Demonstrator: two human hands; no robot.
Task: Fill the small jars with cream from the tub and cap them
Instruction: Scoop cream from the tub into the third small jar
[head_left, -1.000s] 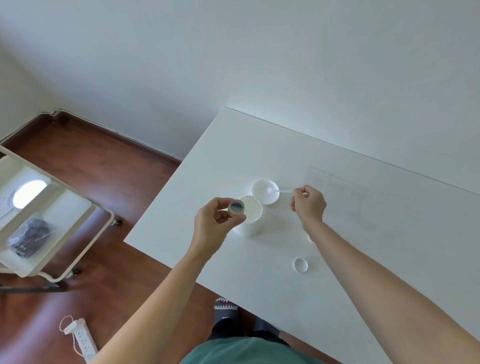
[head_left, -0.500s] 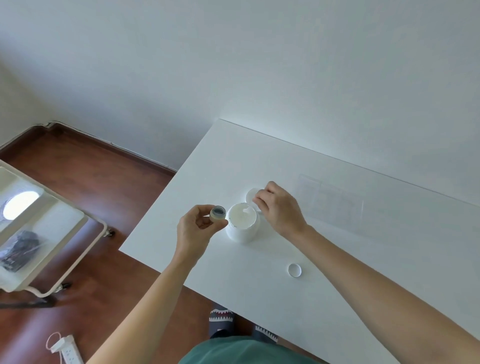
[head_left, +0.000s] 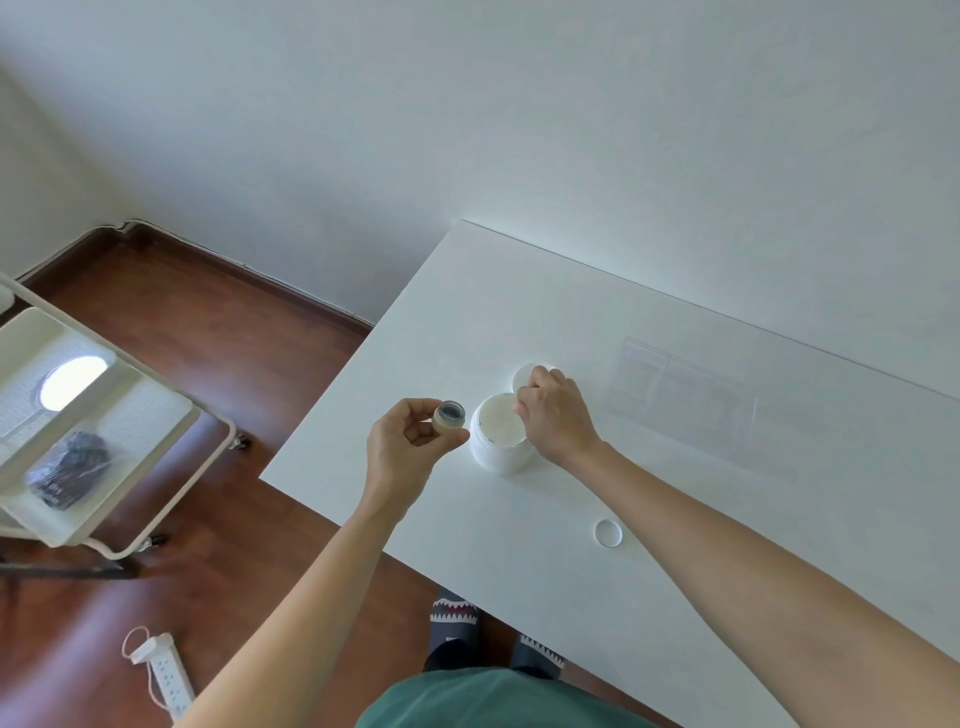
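My left hand (head_left: 405, 449) holds a small clear jar (head_left: 449, 415) above the table's left edge, its open mouth tilted toward me, just left of the tub. The white tub (head_left: 501, 452) stands open with cream inside. My right hand (head_left: 558, 421) hovers over the tub's far rim, fingers pinched together pointing down into it; the small white spatula it grips is hidden under the fingers. The tub's lid (head_left: 522, 376) lies behind the tub, partly covered by that hand. A small white jar cap (head_left: 608, 532) lies on the table nearer me.
The white table (head_left: 519, 519) ends just left of my left hand. A clear plastic box (head_left: 685, 395) sits right of the tub. Off the table to the left stand a white cart (head_left: 104, 415) and a power strip (head_left: 166, 675) on the wooden floor.
My right hand has moved left from the lid to above the tub's opening. My left hand with the jar has shifted slightly left of the tub.
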